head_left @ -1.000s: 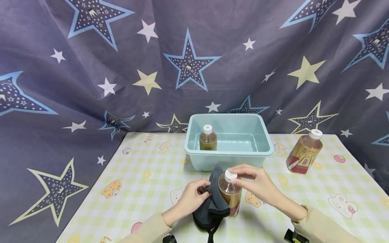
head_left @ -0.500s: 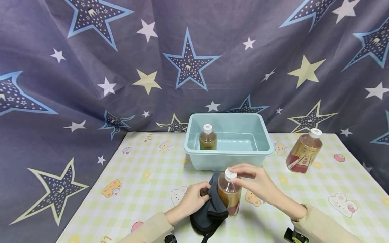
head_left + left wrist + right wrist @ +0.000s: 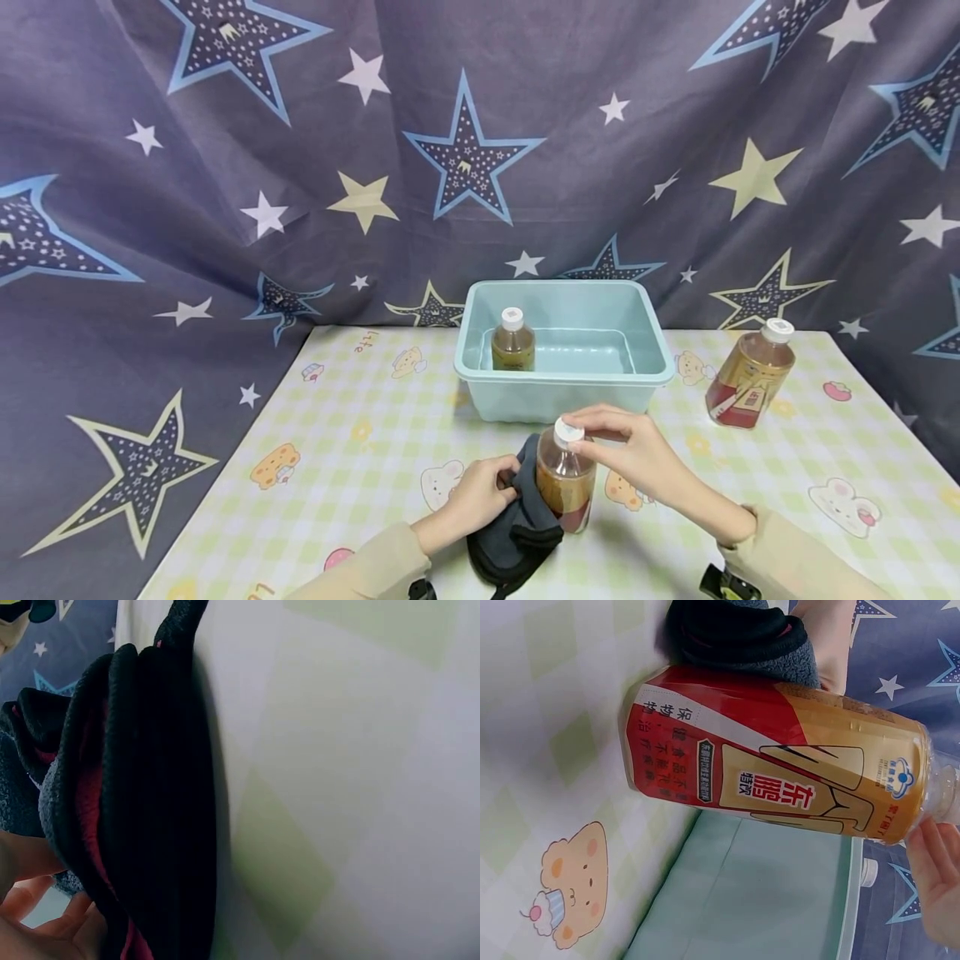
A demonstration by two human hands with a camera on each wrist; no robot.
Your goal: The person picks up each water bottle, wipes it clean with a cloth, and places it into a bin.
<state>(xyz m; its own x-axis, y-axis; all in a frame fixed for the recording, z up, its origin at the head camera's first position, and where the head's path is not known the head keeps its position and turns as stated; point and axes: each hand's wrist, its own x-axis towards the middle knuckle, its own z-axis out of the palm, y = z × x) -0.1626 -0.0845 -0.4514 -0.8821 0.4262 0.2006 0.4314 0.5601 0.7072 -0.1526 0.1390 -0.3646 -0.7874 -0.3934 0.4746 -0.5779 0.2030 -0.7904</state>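
Observation:
In the head view, a plastic drink bottle (image 3: 566, 492) with a gold and red label stands upright in front of the bin. My right hand (image 3: 630, 446) holds its white cap (image 3: 568, 432) between thumb and fingers. Against the bottle's left side leans a dark grey, pouch-like cloth piece (image 3: 517, 529) with black edging and a strap. The fingers of my left hand (image 3: 476, 497) pinch the cloth's upper edge. In the left wrist view, a red lining (image 3: 90, 810) shows between its folds. The right wrist view shows the bottle's label (image 3: 780, 765) facing the camera.
Behind the bottle stands a pale blue plastic bin (image 3: 562, 379), with a white-capped bottle (image 3: 513, 342) inside at its left. Another gold and red bottle (image 3: 750, 379) stands on the table's right side. A star-patterned curtain (image 3: 360, 125) hangs behind the checked tablecloth (image 3: 360, 500).
The cloth piece has sunk a little lower beside the bottle and its strap has swung left. My left hand has shifted slightly with it. My right hand has stayed on the cap.

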